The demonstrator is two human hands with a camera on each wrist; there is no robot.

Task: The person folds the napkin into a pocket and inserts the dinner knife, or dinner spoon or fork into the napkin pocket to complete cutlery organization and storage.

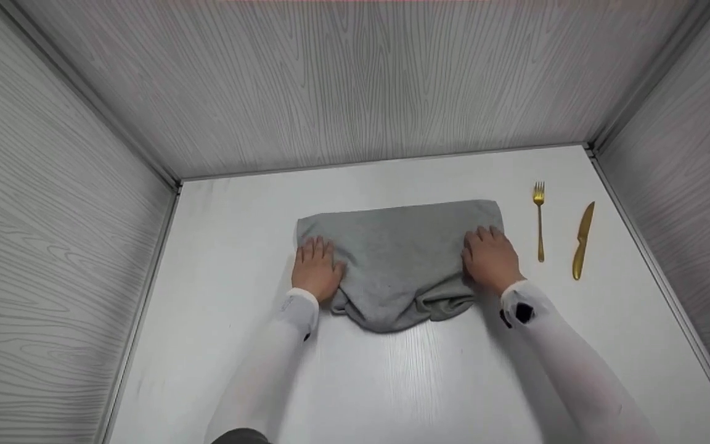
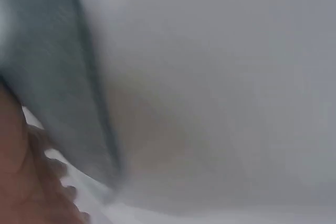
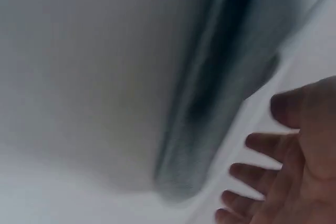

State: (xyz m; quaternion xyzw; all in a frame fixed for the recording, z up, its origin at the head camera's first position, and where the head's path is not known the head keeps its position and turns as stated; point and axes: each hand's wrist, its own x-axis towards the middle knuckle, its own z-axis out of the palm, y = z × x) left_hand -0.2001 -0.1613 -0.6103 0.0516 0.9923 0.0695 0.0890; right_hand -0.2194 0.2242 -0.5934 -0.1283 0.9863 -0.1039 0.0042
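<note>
A grey towel [image 1: 404,246] lies on the table, its far edge straight and its near part bunched into folds. My left hand [image 1: 317,268] rests at the towel's left side, palm down with straight fingers. On the right side, my right hand [image 1: 490,258] is over the edge, fingers pointing away from me. The right wrist view shows that hand [image 3: 283,166] with loosely spread fingers beside a blurred fold of the towel [image 3: 210,103]. In the left wrist view, part of the left hand [image 2: 26,166] appears next to the towel's edge [image 2: 63,77].
To the right of the towel lie a gold fork [image 1: 540,222] and, further right, a gold table knife [image 1: 583,240]. Wood-grain panels [image 1: 355,80] enclose the white table [image 1: 232,259] at the back and both sides.
</note>
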